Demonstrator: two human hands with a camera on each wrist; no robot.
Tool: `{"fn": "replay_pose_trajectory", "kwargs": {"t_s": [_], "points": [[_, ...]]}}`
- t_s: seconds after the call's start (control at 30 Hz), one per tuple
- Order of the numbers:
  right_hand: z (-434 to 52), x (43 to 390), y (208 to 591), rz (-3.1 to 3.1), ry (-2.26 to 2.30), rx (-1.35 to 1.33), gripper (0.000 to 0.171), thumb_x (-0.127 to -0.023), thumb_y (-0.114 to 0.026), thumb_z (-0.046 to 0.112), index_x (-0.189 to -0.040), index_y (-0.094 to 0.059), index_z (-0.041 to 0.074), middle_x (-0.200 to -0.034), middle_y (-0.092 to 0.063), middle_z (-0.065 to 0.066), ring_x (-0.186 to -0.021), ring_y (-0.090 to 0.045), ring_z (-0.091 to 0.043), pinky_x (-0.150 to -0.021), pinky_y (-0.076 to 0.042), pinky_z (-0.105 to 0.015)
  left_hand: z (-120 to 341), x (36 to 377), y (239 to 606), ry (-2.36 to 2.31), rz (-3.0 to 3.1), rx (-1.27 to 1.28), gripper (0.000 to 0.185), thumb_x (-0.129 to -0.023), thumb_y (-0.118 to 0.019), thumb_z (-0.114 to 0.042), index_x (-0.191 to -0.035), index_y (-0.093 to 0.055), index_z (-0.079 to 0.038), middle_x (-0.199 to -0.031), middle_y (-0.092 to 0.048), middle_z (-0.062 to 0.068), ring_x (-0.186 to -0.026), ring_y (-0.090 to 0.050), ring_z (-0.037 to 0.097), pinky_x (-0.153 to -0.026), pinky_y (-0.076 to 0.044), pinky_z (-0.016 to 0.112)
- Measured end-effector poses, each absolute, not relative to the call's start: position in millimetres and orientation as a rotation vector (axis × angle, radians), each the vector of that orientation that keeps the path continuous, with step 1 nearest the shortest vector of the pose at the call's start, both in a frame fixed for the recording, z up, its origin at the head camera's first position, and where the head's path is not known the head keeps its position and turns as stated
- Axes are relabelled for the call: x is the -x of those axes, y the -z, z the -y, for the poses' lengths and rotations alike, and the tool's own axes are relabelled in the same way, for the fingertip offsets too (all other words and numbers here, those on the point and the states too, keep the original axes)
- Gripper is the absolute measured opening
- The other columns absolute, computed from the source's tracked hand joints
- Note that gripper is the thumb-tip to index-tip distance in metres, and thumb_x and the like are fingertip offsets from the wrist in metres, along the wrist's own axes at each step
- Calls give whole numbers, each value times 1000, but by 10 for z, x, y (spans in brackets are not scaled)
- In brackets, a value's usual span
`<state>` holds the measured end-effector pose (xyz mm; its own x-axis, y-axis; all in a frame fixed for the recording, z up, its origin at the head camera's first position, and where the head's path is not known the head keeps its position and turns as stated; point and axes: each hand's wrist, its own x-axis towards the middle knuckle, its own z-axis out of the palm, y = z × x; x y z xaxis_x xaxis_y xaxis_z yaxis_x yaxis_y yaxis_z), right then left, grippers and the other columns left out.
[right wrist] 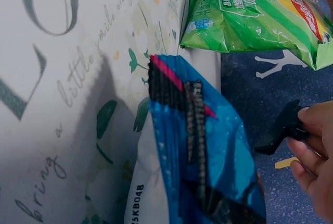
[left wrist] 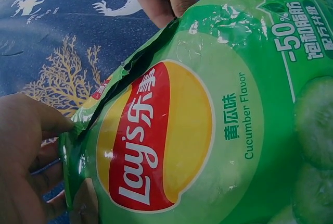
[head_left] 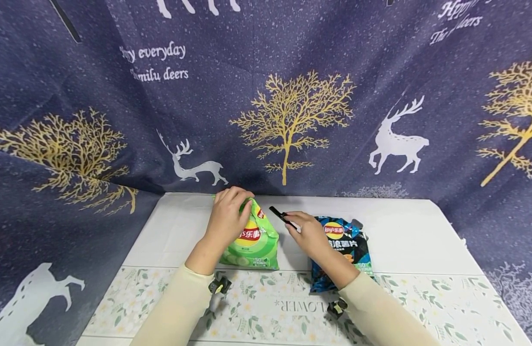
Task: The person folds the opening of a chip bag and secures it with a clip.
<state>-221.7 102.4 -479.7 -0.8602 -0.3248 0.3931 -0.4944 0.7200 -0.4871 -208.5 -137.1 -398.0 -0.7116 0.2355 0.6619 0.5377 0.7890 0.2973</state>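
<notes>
A green Lay's cucumber-flavor chip bag (head_left: pixel 253 252) stands on the table, its top edge creased and folded. My left hand (head_left: pixel 229 211) grips that top at the left corner; the left wrist view shows the thumb in front (left wrist: pixel 54 120) and the fingers around the edge. To the right of the bag, my right hand (head_left: pixel 306 233) pinches a slim black bag clip (head_left: pixel 278 214) between thumb and fingers. The clip stands apart from the green bag, angled up and left. In the right wrist view the clip (right wrist: pixel 281 130) looks spread apart.
A blue and black Lay's chip bag (head_left: pixel 345 245) lies under and beside my right forearm, with a dark grey clip end (head_left: pixel 357 224) at its top right. The white table (head_left: pixel 400 235) has a floral strip along the front. A dark blue deer-print cloth (head_left: pixel 317 158) hangs behind.
</notes>
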Motion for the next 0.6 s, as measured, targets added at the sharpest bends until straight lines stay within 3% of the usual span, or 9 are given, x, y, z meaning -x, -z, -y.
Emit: {"fn": "replay_pose_trajectory", "kwargs": {"t_s": [0.2, 0.33, 0.6], "points": [[-1045, 2188, 4765, 2601, -978, -652, 28, -98, -68, 22, -124, -72, 13, -129, -69, -6, -117, -67, -26, -95, -57, -45, 1374, 2086, 3986, 641, 2353, 572, 14, -98, -65, -12, -108, -74, -8, -105, -67, 7, -101, -63, 27, -101, -45, 49], [-1067, 2177, 4761, 2566, -1049, -670, 31, -99, -66, 20, -130, -68, 14, -129, -68, -7, -111, -69, -27, -90, -58, -47, 1372, 2086, 3994, 652, 2346, 569, 14, -97, -65, -12, -108, -74, -8, -105, -67, 7, -102, -63, 27, -101, -45, 49], [-1063, 2177, 4732, 2481, -1150, -692, 49, -98, -66, 12, -146, -55, 15, -129, -67, -11, -98, -73, -26, -84, -60, -48, 1370, 2084, 4002, 673, 2347, 556, 15, -97, -65, -11, -108, -74, -7, -105, -67, 7, -103, -63, 27, -103, -45, 49]]}}
